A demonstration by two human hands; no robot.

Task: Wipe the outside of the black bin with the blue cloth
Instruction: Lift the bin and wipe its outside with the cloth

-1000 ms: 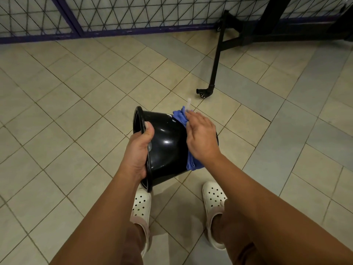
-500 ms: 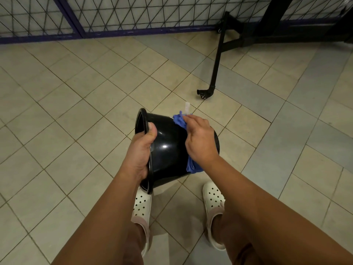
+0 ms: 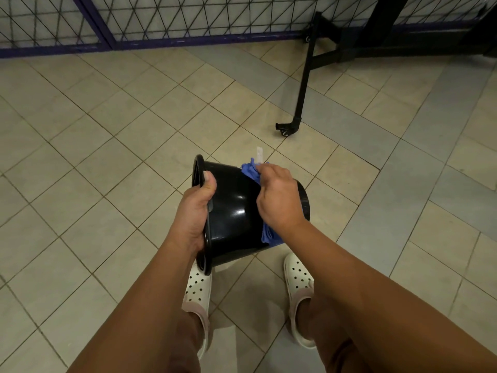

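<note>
Two white clogs [image 3: 197,294] stand on the tiled floor [image 3: 80,157]. Above them, the left hand [image 3: 195,211] grips the rim of the black bin [image 3: 234,211], held on its side in the air. The right hand [image 3: 278,196] presses the bunched blue cloth [image 3: 251,170] against its outer wall. Farther off stands a black wheeled leg [image 3: 302,84].

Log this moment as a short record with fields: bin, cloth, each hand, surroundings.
bin: black bin, held in the air on its side, mouth toward the person's left
cloth: blue cloth, bunched against the bin's outer wall
left hand: grips the bin's rim, thumb outside
right hand: holds the cloth against the bin
surroundings: tiled floor, white clogs, black wheeled leg, wire fence
</note>
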